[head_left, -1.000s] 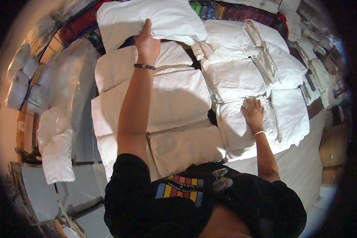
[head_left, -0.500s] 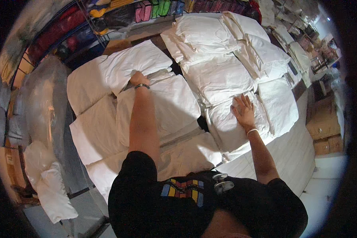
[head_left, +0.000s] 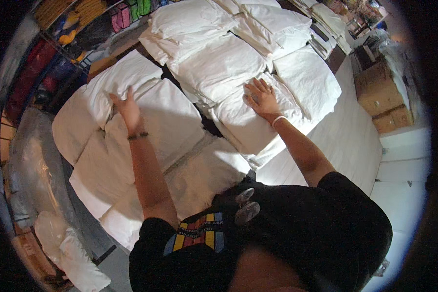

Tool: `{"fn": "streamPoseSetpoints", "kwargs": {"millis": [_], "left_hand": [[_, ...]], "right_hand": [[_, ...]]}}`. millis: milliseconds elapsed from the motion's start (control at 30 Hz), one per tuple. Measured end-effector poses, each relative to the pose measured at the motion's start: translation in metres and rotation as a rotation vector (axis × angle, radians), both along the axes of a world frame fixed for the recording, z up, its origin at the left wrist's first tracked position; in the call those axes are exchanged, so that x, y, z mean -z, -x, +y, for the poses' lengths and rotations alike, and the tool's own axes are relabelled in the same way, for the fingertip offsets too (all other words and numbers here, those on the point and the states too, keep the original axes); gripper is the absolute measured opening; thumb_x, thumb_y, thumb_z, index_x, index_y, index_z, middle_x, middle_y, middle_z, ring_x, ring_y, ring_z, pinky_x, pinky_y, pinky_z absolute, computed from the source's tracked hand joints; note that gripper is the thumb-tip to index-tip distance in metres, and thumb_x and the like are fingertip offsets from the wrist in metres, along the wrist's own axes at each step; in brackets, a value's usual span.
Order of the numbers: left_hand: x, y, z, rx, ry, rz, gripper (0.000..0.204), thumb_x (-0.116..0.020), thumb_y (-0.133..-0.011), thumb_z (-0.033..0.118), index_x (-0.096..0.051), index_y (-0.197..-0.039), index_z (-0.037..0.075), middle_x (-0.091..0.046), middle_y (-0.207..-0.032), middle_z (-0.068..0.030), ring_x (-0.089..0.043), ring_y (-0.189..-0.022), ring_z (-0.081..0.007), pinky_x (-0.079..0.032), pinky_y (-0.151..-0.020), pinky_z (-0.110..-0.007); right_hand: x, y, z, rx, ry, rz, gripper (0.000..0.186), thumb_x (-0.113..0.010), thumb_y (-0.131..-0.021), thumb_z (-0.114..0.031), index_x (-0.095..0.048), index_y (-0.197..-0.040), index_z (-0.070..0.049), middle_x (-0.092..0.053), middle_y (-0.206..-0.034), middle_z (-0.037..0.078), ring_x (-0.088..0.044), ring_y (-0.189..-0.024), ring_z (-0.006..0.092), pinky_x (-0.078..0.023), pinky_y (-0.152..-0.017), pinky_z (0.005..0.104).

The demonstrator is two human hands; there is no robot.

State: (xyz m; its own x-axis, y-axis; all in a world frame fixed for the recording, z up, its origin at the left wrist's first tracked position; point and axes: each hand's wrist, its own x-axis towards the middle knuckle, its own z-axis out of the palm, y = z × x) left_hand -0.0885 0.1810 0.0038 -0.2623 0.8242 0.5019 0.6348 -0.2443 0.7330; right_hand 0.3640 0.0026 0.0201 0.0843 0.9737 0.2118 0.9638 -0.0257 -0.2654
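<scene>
Head cam: L hand [head_left: 127,112] loosely open, nothing gripped, by near edge of a white bundle [head_left: 129,70] at left, R hand [head_left: 263,100] spread flat, no grip, atop a 2nd bundle [head_left: 246,126] farther right; both prob. soft, squashy, fairly light, best held under opp. edges.

Left hand [head_left: 127,110] spread (right hand [head_left: 263,99] palm-down)
</scene>
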Motion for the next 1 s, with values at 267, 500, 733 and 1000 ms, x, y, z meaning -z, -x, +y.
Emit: {"fn": "streamPoseSetpoints", "kwargs": {"millis": [267, 500, 733, 1000], "left_hand": [[-0.032, -0.066, -0.155, -0.049, 0.317, 0.776, 0.065, -0.052, -0.097, 0.050, -0.043, -0.150, 0.014, -0.033, -0.160, -0.0167, -0.025, -0.147, -0.0482, -0.015, -0.111, -0.075], [-0.013, -0.202, -0.269, 0.641, 0.736, -0.433, 0.056, -0.075, -0.087, 0.023, -0.054, -0.133, -0.001, -0.064, -0.125, -0.0180, -0.065, -0.108, -0.0256, -0.055, -0.089, -0.037], [-0.002, -0.239, -0.270, 0.279, 0.708, -0.874, 0.053, -0.080, -0.084, 0.017, -0.055, -0.126, -0.005, -0.068, -0.108, -0.0108, -0.066, -0.092, -0.0181, -0.055, -0.081, -0.033], [-0.014, -0.263, -0.272, 0.238, 0.380, -0.401, 0.058, -0.084, -0.081, 0.025, -0.057, -0.123, -0.005, -0.065, -0.110, -0.0140, -0.067, -0.097, -0.0231, -0.056, -0.084, -0.035]], "right_hand": [[0.004, 0.000, -0.001, -0.036, -0.042, -0.027, 0.054, -0.060, -0.093, -0.044, -0.055, -0.143, -0.022, -0.040, -0.157, 0.013, -0.031, -0.146, 0.0409, -0.022, -0.115, 0.0664], [-0.011, 0.005, -0.026, -0.241, 0.135, -0.075, 0.056, -0.053, -0.098, -0.045, -0.044, -0.150, -0.025, -0.036, -0.158, 0.017, -0.029, -0.147, 0.0433, -0.025, -0.113, 0.0683], [-0.036, -0.024, -0.122, -0.545, 0.004, 0.305, 0.049, -0.068, -0.093, -0.033, -0.058, -0.138, -0.016, -0.050, -0.147, 0.020, -0.042, -0.139, 0.0416, -0.033, -0.112, 0.0592], [-0.058, -0.116, -0.081, 0.001, 0.230, 0.228, 0.064, -0.072, -0.086, -0.046, -0.060, -0.131, -0.002, -0.062, -0.126, 0.027, -0.061, -0.116, 0.0435, -0.051, -0.096, 0.0473]]}}
